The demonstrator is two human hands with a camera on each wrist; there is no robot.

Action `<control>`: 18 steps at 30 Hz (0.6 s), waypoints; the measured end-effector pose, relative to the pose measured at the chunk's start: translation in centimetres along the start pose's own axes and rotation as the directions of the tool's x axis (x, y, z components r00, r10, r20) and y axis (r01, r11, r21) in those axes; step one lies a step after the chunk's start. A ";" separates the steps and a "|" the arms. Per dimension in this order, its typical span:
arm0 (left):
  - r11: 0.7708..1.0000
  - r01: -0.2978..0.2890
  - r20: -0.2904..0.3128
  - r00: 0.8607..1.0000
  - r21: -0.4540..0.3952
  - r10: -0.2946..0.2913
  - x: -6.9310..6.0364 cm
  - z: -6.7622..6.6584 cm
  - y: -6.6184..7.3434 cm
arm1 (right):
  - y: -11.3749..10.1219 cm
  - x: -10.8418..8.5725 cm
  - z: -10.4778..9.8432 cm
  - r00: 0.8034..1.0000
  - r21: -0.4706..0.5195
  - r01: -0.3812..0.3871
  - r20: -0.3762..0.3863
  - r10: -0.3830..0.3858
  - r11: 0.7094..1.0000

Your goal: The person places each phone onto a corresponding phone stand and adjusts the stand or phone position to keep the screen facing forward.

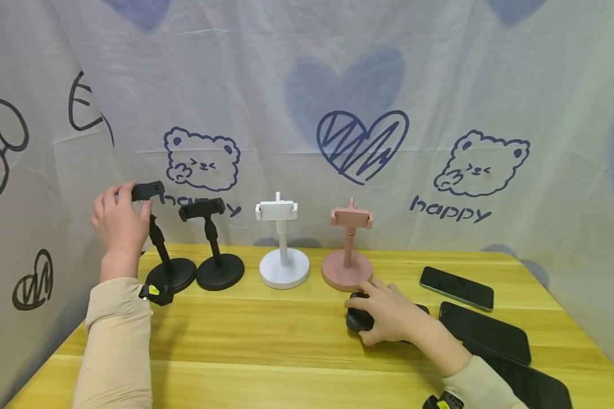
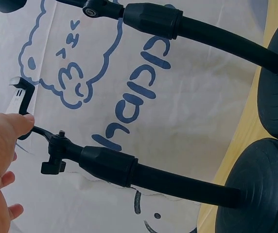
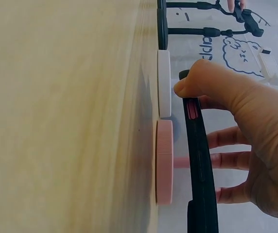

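Observation:
My left hand [image 1: 121,218] grips the clamp [image 1: 148,190] at the top of the leftmost black phone stand [image 1: 165,255]. In the left wrist view the thumb lies on that clamp, and the stand's round base [image 2: 260,189] is on the table; the other fingers are partly out of view. My right hand [image 1: 389,312] holds a black phone [image 1: 359,319] by its long edges, in front of the pink phone stand [image 1: 348,264]. The right wrist view shows this phone [image 3: 199,150] edge-on, with a red button on its side and the thumb near one corner.
A second black phone stand [image 1: 215,250] and a white one [image 1: 283,255] stand between the hands. On the right lie three dark phones: one at the back [image 1: 455,288], one in the middle [image 1: 486,332], one at the front [image 1: 532,380]. A printed curtain [image 1: 297,74] hangs behind the table.

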State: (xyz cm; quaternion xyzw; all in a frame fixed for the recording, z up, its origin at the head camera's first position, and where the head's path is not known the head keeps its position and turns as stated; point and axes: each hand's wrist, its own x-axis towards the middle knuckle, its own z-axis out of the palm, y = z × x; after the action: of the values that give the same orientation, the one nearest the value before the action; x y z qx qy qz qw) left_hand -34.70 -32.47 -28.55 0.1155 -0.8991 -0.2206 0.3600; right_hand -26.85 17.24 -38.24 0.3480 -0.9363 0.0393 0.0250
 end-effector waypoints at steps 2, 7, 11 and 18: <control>1.000 -0.005 -0.011 1.000 0.000 0.005 0.0 0.0 -0.1 | 0.0 0.0 0.0 1.000 -0.007 0.003 -0.003 -0.003 1.000; 1.000 -0.024 -0.041 0.999 0.015 0.025 0.2 -0.1 -0.4 | 0.0 0.0 -0.1 1.000 -0.017 0.008 -0.012 -0.008 1.000; 0.999 -0.037 -0.073 0.997 0.023 0.038 0.2 -0.4 -0.7 | -0.1 0.0 -0.2 1.000 -0.017 0.011 -0.018 -0.012 1.000; 0.997 -0.070 -0.119 0.990 0.025 0.072 0.1 -1.0 -1.1 | -0.2 0.0 -0.3 1.000 -0.014 0.019 -0.024 -0.019 1.000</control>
State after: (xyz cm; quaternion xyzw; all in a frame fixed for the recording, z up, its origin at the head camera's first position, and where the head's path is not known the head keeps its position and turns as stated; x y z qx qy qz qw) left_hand -33.99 -33.82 -28.36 0.1003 -0.8817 -0.1908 0.4197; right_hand -26.69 17.09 -37.94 0.3561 -0.9329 0.0370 0.0390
